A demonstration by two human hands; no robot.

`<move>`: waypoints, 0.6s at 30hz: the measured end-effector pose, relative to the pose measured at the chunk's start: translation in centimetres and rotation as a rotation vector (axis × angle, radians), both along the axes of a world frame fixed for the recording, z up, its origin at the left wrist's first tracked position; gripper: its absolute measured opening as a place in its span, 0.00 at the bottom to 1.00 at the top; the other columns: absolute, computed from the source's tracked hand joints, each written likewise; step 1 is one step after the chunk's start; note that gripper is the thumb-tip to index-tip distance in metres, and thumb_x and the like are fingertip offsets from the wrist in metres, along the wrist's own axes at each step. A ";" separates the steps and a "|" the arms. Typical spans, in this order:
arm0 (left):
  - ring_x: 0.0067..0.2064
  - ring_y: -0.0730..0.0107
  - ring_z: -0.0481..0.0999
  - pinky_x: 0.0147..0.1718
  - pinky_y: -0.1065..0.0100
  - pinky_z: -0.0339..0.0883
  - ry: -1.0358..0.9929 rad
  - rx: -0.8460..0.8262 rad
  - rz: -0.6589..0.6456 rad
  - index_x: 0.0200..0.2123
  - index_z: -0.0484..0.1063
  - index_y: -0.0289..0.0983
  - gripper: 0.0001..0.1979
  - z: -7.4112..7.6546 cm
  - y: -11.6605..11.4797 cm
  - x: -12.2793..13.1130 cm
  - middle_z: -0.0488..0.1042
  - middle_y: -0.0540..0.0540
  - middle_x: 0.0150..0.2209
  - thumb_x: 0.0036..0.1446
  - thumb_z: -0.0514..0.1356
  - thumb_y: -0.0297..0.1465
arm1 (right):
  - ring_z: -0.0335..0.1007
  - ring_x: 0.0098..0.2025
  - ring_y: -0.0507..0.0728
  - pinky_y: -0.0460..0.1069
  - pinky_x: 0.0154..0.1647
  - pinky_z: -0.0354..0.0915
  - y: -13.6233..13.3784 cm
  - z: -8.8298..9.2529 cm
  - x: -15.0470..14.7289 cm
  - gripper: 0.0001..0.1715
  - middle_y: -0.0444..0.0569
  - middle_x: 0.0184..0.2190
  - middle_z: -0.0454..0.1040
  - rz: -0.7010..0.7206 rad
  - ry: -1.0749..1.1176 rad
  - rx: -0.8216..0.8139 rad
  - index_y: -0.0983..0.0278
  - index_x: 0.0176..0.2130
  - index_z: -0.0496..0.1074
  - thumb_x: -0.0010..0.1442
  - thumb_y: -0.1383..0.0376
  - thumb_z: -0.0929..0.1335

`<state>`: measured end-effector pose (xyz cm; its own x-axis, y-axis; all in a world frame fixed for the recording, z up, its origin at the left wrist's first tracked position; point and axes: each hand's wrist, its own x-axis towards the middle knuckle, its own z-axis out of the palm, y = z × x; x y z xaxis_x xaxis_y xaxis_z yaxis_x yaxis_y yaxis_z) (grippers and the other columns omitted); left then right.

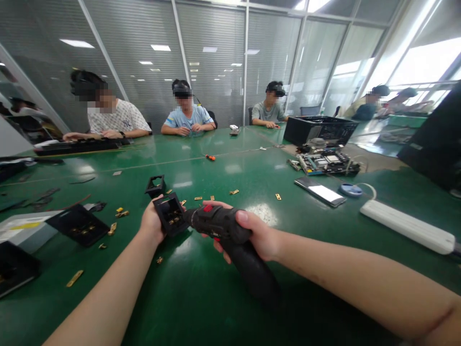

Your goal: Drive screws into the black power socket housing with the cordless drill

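Observation:
My left hand (151,222) is closed on a small black square housing (170,214), tilted so its open face with small brass parts shows. My right hand (255,234) is wrapped round a black electric screwdriver (230,235) with a red switch. The screwdriver's nose points left and meets the housing's right side. Both are held just above the green table (216,298). A second, empty black housing (156,185) stands on the table just behind my left hand.
Small brass pieces (122,213) lie scattered around the housings. Flat black plates (78,224) lie at left. A phone (320,191), white power strip (406,225), circuit board (326,162) and black case (319,129) sit at right. Several people sit along the far side.

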<state>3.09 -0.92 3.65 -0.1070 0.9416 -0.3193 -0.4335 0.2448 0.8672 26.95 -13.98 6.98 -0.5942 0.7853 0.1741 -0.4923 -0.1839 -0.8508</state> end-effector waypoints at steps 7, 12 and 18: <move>0.26 0.56 0.78 0.24 0.59 0.75 0.048 0.097 0.011 0.32 0.74 0.33 0.16 -0.6 0.1 -0.1 0.77 0.38 0.25 0.55 0.53 0.40 | 0.68 0.29 0.53 0.46 0.21 0.68 0.1 -0.1 -0.1 0.50 0.54 0.42 0.73 -0.001 0.011 0.013 0.60 0.64 0.56 0.52 0.42 0.69; 0.28 0.54 0.79 0.27 0.57 0.75 0.041 0.087 -0.008 0.32 0.74 0.32 0.15 -0.8 0.0 -0.2 0.78 0.36 0.27 0.54 0.52 0.36 | 0.68 0.28 0.53 0.46 0.22 0.68 -0.2 -0.3 0.1 0.49 0.54 0.42 0.73 -0.008 -0.002 0.003 0.59 0.65 0.55 0.53 0.42 0.68; 0.27 0.54 0.78 0.27 0.57 0.75 0.019 0.042 -0.032 0.34 0.75 0.30 0.16 -0.3 -0.2 0.1 0.77 0.36 0.26 0.54 0.52 0.35 | 0.68 0.30 0.54 0.46 0.22 0.67 -0.5 0.0 0.0 0.48 0.55 0.45 0.73 -0.023 -0.006 -0.017 0.59 0.64 0.57 0.53 0.42 0.69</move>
<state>3.20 -1.16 3.38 -0.0820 0.9572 -0.2776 -0.4098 0.2215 0.8849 26.99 -14.48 6.96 -0.5769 0.8015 0.1573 -0.4916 -0.1870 -0.8505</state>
